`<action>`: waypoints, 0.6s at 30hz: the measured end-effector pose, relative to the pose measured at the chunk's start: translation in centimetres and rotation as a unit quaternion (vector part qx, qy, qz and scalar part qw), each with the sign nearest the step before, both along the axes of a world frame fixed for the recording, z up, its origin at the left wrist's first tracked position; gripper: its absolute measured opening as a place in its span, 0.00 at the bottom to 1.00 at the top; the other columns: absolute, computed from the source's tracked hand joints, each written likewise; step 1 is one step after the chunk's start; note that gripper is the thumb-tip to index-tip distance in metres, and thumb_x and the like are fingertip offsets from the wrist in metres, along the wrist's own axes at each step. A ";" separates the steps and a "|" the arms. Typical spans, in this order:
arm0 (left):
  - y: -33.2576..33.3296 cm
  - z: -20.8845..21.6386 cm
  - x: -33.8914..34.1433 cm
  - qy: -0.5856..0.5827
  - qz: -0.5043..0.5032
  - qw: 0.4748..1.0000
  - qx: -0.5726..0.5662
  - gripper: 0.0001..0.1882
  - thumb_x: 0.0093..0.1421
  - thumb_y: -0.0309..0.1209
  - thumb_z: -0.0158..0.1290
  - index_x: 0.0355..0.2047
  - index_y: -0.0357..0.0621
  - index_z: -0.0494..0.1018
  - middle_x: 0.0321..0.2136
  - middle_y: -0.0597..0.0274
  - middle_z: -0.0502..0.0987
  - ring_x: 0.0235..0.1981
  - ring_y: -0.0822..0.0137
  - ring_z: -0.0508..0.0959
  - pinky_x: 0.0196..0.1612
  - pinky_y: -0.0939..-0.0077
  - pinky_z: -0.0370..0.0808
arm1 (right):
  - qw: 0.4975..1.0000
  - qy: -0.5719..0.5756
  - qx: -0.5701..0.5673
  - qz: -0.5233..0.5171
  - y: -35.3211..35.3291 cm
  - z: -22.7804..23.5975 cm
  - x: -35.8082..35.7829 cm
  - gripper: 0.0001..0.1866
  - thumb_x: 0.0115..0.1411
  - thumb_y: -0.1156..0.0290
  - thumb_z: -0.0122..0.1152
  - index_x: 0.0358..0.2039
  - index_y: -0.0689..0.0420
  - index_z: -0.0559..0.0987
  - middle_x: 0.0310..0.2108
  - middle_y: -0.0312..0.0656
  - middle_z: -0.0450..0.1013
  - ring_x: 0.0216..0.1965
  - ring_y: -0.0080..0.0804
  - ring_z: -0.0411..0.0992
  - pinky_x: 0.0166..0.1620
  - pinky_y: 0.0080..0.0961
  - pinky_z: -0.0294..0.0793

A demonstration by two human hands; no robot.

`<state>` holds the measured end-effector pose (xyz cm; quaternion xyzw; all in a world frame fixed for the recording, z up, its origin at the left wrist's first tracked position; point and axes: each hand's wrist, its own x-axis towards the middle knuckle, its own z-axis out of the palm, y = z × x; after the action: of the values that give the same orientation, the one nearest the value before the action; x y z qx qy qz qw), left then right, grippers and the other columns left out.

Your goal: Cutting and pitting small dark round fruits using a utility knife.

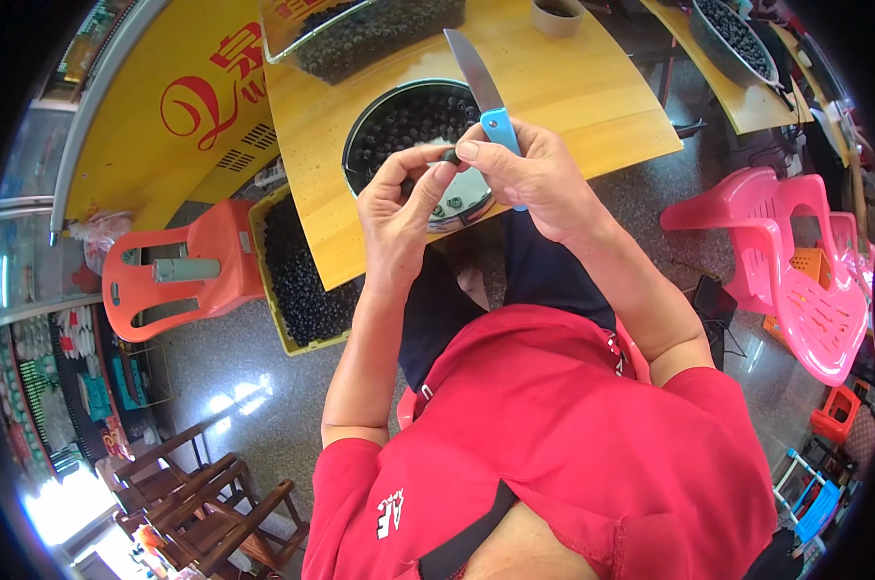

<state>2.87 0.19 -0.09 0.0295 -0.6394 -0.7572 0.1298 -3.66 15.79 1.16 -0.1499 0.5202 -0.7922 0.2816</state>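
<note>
My right hand is closed round the blue handle of a knife, its blade pointing up and away from me. With thumb and fingertips, my left hand pinches a small dark round piece, which looks like a berry or olive. My right thumb meets it from the other side. Both hands are over the near edge of a round bowl holding many such dark pieces. A few greenish pieces lie on a pale surface at its near side. The exact kind of piece is unclear.
The bowl stands on a wooden table. A clear tub of dark pieces and a tape roll are farther back. Left of the table are a yellow crate and orange stool; a pink chair stands at right.
</note>
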 end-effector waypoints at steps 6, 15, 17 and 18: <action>-0.7 -0.4 -0.3 -0.008 0.001 0.999 0.051 0.10 0.58 0.27 0.58 0.40 0.39 0.74 0.31 0.68 0.77 0.33 0.80 0.73 0.38 0.86 0.70 | 0.923 0.331 0.162 -0.113 0.3 -0.8 0.7 0.11 0.62 0.67 0.57 0.39 0.62 0.76 0.29 0.37 0.75 0.30 0.22 0.72 0.32 0.21 0.71; 0.3 0.0 -0.5 0.002 -0.005 0.997 0.071 0.10 0.60 0.28 0.57 0.40 0.40 0.73 0.30 0.69 0.74 0.27 0.82 0.66 0.30 0.88 0.62 | 0.785 0.548 0.234 -0.171 0.6 -1.0 0.5 0.11 0.55 0.77 0.60 0.40 0.61 0.76 0.32 0.48 0.75 0.30 0.45 0.75 0.30 0.31 0.74; 0.5 0.0 -0.6 0.001 0.000 0.998 0.068 0.10 0.60 0.29 0.57 0.41 0.40 0.73 0.28 0.71 0.73 0.21 0.84 0.60 0.23 0.90 0.54 | 0.783 0.547 0.239 -0.176 0.7 -1.1 0.5 0.11 0.54 0.78 0.60 0.40 0.61 0.76 0.32 0.48 0.75 0.31 0.46 0.76 0.30 0.31 0.74; 0.5 0.0 -0.5 0.008 -0.002 0.997 0.074 0.11 0.60 0.29 0.56 0.41 0.39 0.73 0.28 0.71 0.73 0.21 0.83 0.60 0.23 0.89 0.54 | 0.785 0.541 0.247 -0.173 0.7 -1.0 0.6 0.11 0.54 0.79 0.60 0.40 0.61 0.75 0.32 0.48 0.75 0.31 0.46 0.76 0.31 0.32 0.75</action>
<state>2.32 0.68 -0.08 0.0318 -0.5807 -0.8030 0.1305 -3.04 16.47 0.14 -0.3870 0.7826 -0.4605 -0.1605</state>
